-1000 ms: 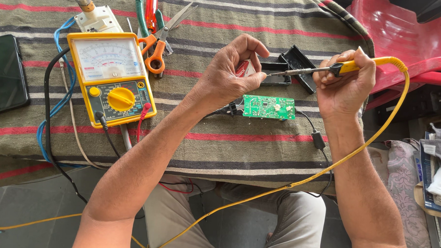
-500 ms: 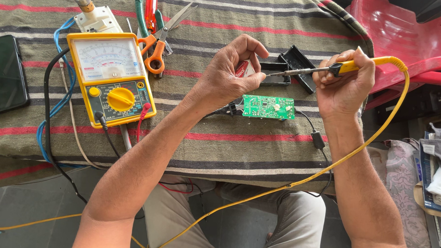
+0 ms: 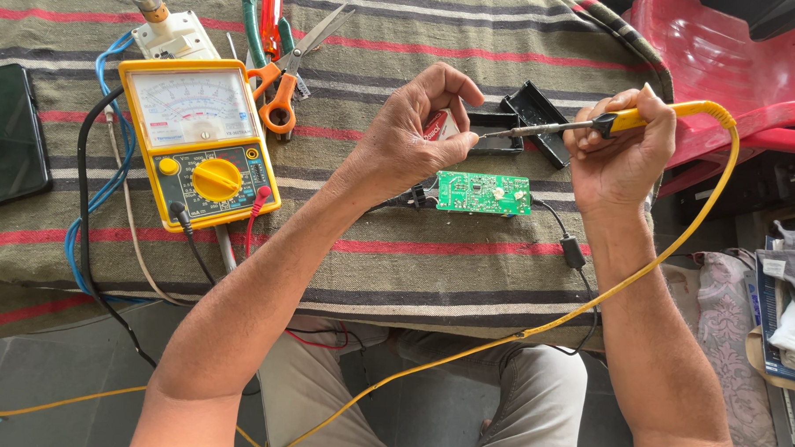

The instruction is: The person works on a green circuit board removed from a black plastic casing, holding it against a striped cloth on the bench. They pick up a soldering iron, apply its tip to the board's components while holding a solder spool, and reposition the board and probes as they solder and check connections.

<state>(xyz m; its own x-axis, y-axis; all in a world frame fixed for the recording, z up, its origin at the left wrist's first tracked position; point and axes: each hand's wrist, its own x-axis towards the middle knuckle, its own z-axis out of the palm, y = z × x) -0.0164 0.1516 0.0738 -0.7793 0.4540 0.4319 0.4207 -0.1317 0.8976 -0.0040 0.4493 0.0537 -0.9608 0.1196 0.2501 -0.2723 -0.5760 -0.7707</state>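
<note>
Soldering iron (image 3: 586, 126): yellow handle gripped in the right hand (image 3: 620, 156), tip level, pointing at the left hand (image 3: 418, 132).
Left hand: fingers pinched on a small red-and-white item (image 3: 438, 125).
Change: none visible; both hands stay put.
Circuit board (image 3: 484, 193): flat on the table (image 3: 396, 267), just below both hands.
Room: multimeter (image 3: 198, 142) and scissors (image 3: 293, 70) well left; table edge near the right wrist.

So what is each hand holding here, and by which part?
The right hand holds a soldering iron by its yellow handle. The left hand pinches a small red-and-white object at the fingertips; which part cannot be told.
</note>
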